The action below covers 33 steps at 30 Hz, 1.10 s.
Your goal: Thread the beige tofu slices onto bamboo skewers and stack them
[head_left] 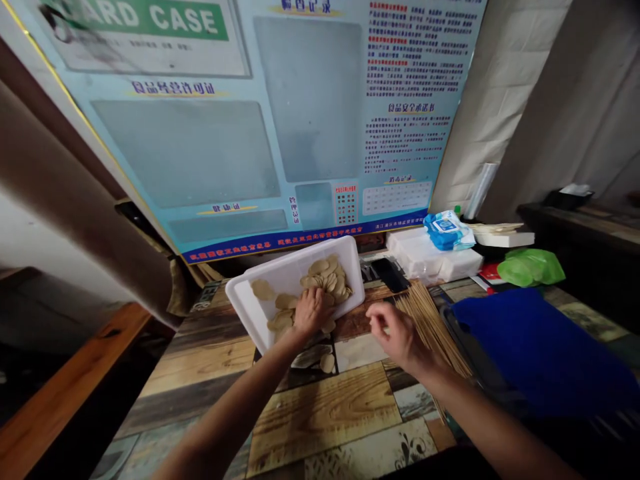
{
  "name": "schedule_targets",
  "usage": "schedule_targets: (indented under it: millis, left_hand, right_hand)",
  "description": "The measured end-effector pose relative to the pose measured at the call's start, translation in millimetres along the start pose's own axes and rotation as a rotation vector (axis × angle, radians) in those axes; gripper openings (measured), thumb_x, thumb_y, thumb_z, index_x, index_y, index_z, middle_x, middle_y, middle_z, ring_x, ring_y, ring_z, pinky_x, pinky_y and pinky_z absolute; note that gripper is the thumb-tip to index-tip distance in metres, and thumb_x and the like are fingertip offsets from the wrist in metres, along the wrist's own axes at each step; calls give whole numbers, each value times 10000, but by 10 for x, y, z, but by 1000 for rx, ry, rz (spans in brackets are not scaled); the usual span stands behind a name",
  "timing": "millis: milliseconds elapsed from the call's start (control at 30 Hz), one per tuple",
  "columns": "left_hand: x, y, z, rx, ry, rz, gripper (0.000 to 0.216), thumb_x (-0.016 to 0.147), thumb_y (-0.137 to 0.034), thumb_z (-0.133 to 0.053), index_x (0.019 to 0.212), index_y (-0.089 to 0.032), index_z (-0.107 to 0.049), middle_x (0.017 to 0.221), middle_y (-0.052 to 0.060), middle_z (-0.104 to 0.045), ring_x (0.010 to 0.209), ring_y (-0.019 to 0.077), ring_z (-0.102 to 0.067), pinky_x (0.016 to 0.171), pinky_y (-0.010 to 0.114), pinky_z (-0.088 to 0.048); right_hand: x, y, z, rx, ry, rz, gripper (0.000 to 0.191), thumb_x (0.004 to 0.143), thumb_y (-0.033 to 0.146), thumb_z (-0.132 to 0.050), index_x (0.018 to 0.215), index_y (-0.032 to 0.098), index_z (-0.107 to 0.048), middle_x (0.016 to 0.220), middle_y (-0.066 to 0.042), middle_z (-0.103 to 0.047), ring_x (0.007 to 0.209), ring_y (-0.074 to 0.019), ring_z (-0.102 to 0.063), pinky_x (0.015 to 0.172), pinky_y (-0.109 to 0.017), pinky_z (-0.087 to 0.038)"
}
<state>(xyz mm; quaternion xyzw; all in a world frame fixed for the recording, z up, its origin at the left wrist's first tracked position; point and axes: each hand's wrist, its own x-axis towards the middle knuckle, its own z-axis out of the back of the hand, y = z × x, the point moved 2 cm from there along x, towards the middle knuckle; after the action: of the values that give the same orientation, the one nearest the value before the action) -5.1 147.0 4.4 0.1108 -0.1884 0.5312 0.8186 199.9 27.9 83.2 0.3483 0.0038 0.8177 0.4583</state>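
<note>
A white plastic tub [243, 293] stands tilted on the table, holding thin, pale oval slices [325, 273] that look like potato. My left hand [313, 310] reaches into it, its bent fingers down on the slices; the fingertips are partly hidden. To the right, my right hand [397, 333] hovers over the table with fingers curled and the thumb near the index finger. Whether it pinches anything I cannot make out. Beside it lies a bundle of thin wooden skewers [433, 327]. One loose slice [327, 363] is on the table in front of the tub.
A black phone [390, 275] lies behind the skewers. White tissue packs [417, 257], a blue wipes pack [449, 230] and a green bag [531, 267] are at the back right. Blue cloth [545, 347] covers the right side. A notice board [315, 100] rises behind the tub.
</note>
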Motion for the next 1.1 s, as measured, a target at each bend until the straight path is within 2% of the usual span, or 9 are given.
schedule_targets:
  millis: [133, 333, 467, 567, 700, 833, 967, 1033, 1100]
  left_hand:
    - [-27, -26, -120, 35, -27, 62, 420, 758, -423, -583, 1021, -99, -542, 990, 167, -546, 921, 300, -502, 795, 404, -385]
    - [-80, -67, -43, -64, -101, 53, 191, 818, -302, -495, 899, -195, -631, 922, 108, -578, 871, 258, -505, 783, 382, -374]
    - [-70, -11, 126, -339, -152, 150, 157, 780, -289, -534, 772, -174, -641, 843, 87, -602, 841, 230, -522, 807, 369, -387]
    - [-56, 37, 301, -755, -162, 318, 186, 748, -345, -562, 757, -167, -617, 816, 50, -605, 811, 196, -547, 783, 330, -417]
    - [-174, -91, 364, -1475, 161, 571, 262, 741, -424, -541, 819, -178, -581, 729, 11, -592, 685, 144, -571, 632, 260, -465]
    - [-458, -348, 237, -1602, 420, 643, 293, 718, -426, -586, 830, -156, -576, 650, 8, -577, 553, 122, -551, 497, 222, -428]
    - [-688, -516, 131, -1445, 593, 456, 377, 678, -337, -667, 999, -157, -585, 695, 6, -596, 590, 117, -543, 513, 205, -399]
    - [-740, -560, 153, -1251, 549, 241, 432, 677, -250, -669, 1094, -184, -574, 864, 38, -631, 744, 150, -572, 647, 242, -441]
    - [-780, -592, 206, -1066, 396, 83, 457, 717, -194, -616, 1167, -208, -538, 1072, 71, -595, 925, 191, -557, 805, 305, -439]
  right_hand:
    - [-138, 73, 234, 111, -167, -182, 184, 943, 146, -271, 1083, 196, -377, 865, -31, -613, 690, -100, -623, 637, -208, -491]
    - [-274, -55, 59, 161, -89, -204, 113, 884, 165, -402, 884, 215, -504, 781, -15, -635, 703, -135, -626, 628, -219, -470]
    - [-305, -83, -28, 175, -20, -210, 164, 880, 164, -391, 797, 211, -525, 751, -16, -628, 685, -149, -605, 628, -239, -445]
    - [-316, -62, 41, 186, -29, -251, 173, 909, 193, -360, 855, 208, -524, 823, -35, -628, 755, -156, -601, 689, -252, -437]
    - [-363, -6, 125, 214, -10, -310, 162, 917, 224, -357, 873, 213, -512, 796, -18, -625, 722, -139, -603, 669, -228, -433]
    - [-508, 88, 79, 241, 84, -379, 184, 935, 265, -337, 893, 211, -508, 566, 51, -565, 513, -109, -569, 541, -192, -420]
    - [-721, 195, -1, 225, 181, -442, 248, 948, 311, -312, 895, 209, -532, 492, 63, -548, 440, -110, -554, 482, -187, -412]
    - [-817, 220, -36, 199, 210, -462, 255, 940, 306, -315, 938, 206, -549, 603, 21, -638, 494, -122, -597, 510, -205, -435]
    - [-898, 217, -74, 171, 228, -478, 257, 925, 290, -326, 993, 207, -559, 780, -28, -702, 602, -148, -651, 574, -237, -469]
